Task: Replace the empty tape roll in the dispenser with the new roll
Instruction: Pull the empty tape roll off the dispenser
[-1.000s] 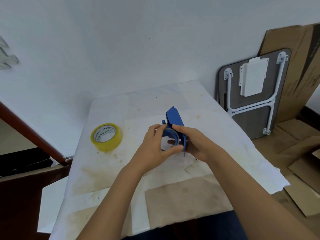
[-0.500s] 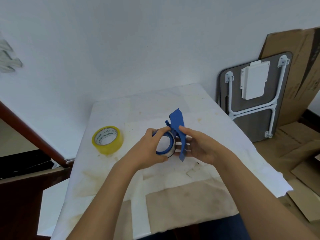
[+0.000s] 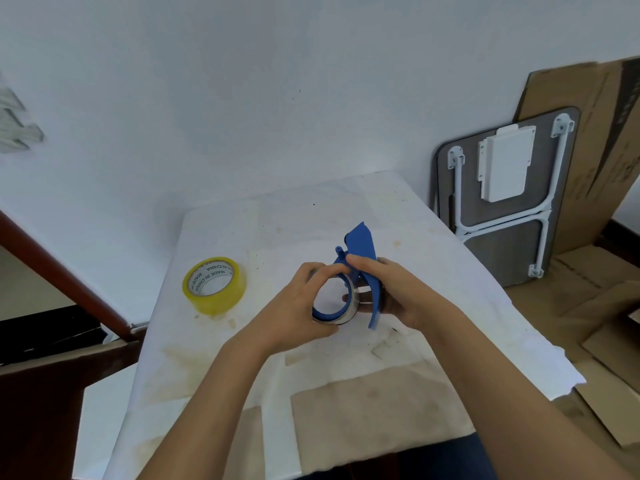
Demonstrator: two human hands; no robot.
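Note:
I hold the blue tape dispenser (image 3: 364, 247) above the middle of the table, with my right hand (image 3: 391, 289) wrapped around its body. My left hand (image 3: 298, 306) grips the empty roll core (image 3: 343, 311), a thin ring with a blue inner rim, which sits partly out of the dispenser on its left side. The new yellow tape roll (image 3: 214, 285) lies flat on the table to the left, apart from both hands.
A white stained sheet covers the table (image 3: 346, 216). A folded small table (image 3: 502, 202) and flattened cardboard (image 3: 595, 140) lean on the wall at right. A dark wooden rail (image 3: 62, 271) runs at the left edge.
My left hand has drawn the empty core further out of the dispenser toward the left. The gap between core and blue body has widened.

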